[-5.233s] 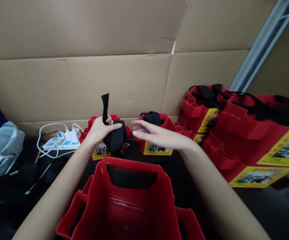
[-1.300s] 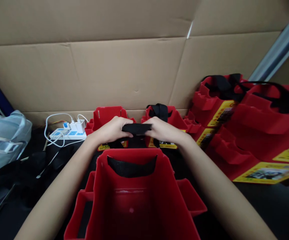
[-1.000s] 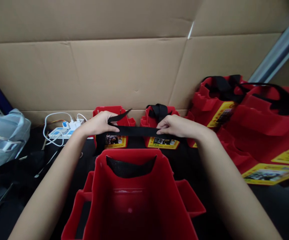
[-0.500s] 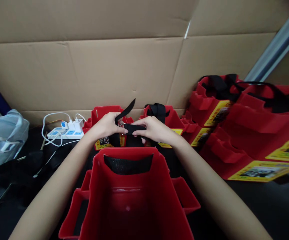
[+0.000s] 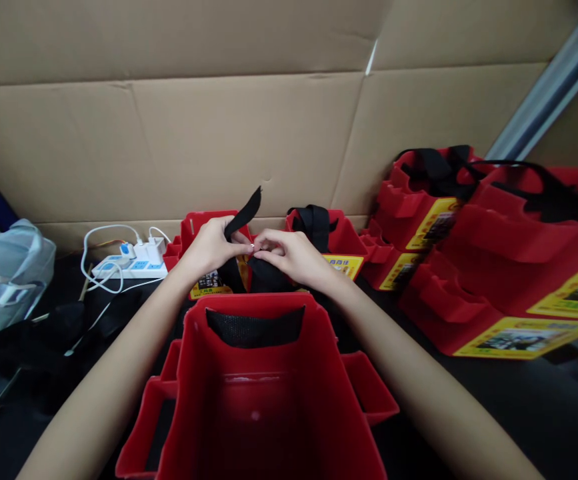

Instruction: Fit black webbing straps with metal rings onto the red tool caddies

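Just beyond the far rim of a red plastic box (image 5: 273, 400), both hands meet at a black webbing strap (image 5: 245, 215). My left hand (image 5: 216, 247) is closed on the strap, whose loose end sticks up past the fingers. Pinched at its fingertips is a small metal ring (image 5: 253, 247), mostly covered. My right hand (image 5: 291, 255) is closed too, its thumb and fingers pressed on the strap at the ring. More black webbing runs through slots in the box's far wall. Open side pockets stick out from the box on both sides.
Behind the hands stand two more red boxes, one with a rolled strap (image 5: 313, 225). Stacked red boxes (image 5: 523, 247) with yellow labels fill the right. A power strip (image 5: 129, 267) with white cables and a pale bag (image 5: 6, 280) lie left. Cardboard (image 5: 249, 147) walls the back.
My right hand has moved left, up against my left fingertips at the ring. The flat strap stretch between the hands is now covered, and the strap's loose end has shifted slightly left and up.
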Motion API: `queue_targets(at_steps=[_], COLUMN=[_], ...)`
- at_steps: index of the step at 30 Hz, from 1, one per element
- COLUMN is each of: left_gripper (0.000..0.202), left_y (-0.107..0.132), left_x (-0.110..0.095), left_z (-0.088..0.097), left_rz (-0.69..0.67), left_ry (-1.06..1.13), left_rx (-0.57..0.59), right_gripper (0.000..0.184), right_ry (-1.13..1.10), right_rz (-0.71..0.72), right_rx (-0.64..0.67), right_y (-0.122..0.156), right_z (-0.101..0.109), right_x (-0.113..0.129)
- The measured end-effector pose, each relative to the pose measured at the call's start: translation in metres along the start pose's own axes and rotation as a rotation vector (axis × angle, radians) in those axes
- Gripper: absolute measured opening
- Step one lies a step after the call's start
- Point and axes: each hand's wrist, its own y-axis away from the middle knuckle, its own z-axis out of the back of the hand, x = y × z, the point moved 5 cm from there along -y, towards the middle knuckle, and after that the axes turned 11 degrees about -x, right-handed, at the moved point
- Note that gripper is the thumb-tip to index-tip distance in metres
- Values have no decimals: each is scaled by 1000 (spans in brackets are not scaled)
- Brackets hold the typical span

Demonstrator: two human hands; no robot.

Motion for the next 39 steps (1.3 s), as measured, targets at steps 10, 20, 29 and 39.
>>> queue_targets(at_steps=[10,20,29,39], left_gripper=[42,18,10,14], left_y=[-1,5,4,2], left_x=[0,5,13,9], left_z=[1,-21,-13,-15], left_rz=[110,314,359,259], left_ry=[-5,425,313,293], left_rx=[-18,152,128,3], right_gripper=[7,4,8,10], right_ry=[-166,-718,-885,-814], right_rz=[-246,-589,-627,-581], right_rx=[-193,-326,-404,-367], right_y=[-3,1,-1,1], right_z=[9,7,1,-3], right_x=[-24,-30,-31,-26])
